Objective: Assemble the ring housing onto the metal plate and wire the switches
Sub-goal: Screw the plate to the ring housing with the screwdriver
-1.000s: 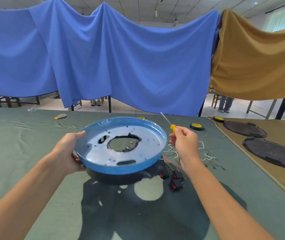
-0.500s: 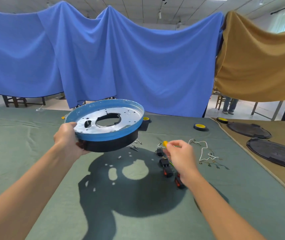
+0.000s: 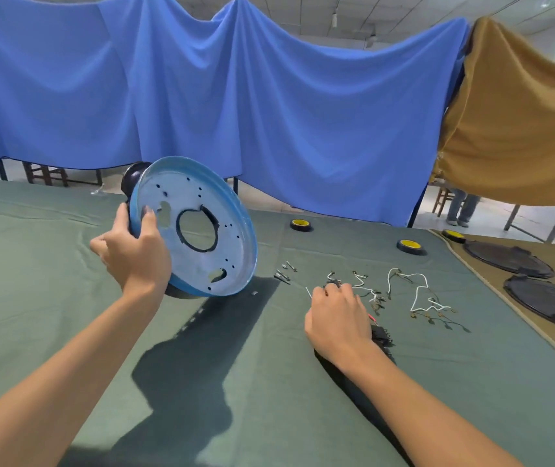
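- While the left hand [image 3: 131, 254] gripped the round metal plate with the blue rim [image 3: 235, 244], its thumb lay curled over the plate's inner face and its fingers wrapped behind the edge.
- The plate stood tilted nearly upright over the left part of the green cloth-covered table [image 3: 269, 382], its open face turned right; whether its lower edge touched the cloth could not be told.
- The black ring housing [image 3: 131, 178] sat against the plate's back, showing past the upper and lower rim.
- The right hand [image 3: 336, 315] rested low on the cloth, knuckles up, fingers curled down among the parts; a thin pale rod [image 3: 308, 292] stuck out beside the fingertips, but whether they held it could not be told.
- Black rocker switches with red wires [image 3: 379, 333] lay just beside the right wrist.
- Loose white wires [image 3: 416, 294] sprawled right of that hand, and small metal screws [image 3: 282, 275] lay between hand and plate.
- Yellow-hubbed black wheels [image 3: 300, 224] and round black covers [image 3: 508, 259] lay farther back and right.
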The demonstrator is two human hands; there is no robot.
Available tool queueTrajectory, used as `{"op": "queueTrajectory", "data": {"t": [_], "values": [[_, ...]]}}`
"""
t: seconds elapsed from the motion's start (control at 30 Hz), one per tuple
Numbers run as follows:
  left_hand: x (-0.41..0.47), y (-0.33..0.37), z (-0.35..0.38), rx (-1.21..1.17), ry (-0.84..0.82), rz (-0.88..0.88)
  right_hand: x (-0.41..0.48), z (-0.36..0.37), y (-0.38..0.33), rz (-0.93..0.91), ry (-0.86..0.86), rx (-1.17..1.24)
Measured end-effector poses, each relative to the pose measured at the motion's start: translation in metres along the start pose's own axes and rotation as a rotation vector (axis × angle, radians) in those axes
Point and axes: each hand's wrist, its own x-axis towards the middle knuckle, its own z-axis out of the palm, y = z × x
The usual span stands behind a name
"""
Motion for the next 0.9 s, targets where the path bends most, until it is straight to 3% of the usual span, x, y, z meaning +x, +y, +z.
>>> {"op": "queueTrajectory", "data": {"t": [0.1,0.23,0.5,0.73,0.9], "values": [[0.006,0.0,-0.005,0.011,0.044,0.12,0.013,-0.001,-0.012,-0.122,-0.013,0.146],[0.014,0.005,-0.008,0.063,0.068,0.324,0.035,0.005,-0.031,-0.225,-0.206,0.375],[0.029,-0.009,0.007,0.259,0.017,0.921,0.056,0.028,-0.042,-0.38,-0.191,0.371],[0.038,-0.029,0.026,0.474,-0.019,1.207,0.063,0.032,-0.04,-0.318,-0.196,0.436],[0.038,-0.043,0.036,0.589,-0.017,1.315,0.062,0.033,-0.042,-0.288,-0.154,0.485]]}}
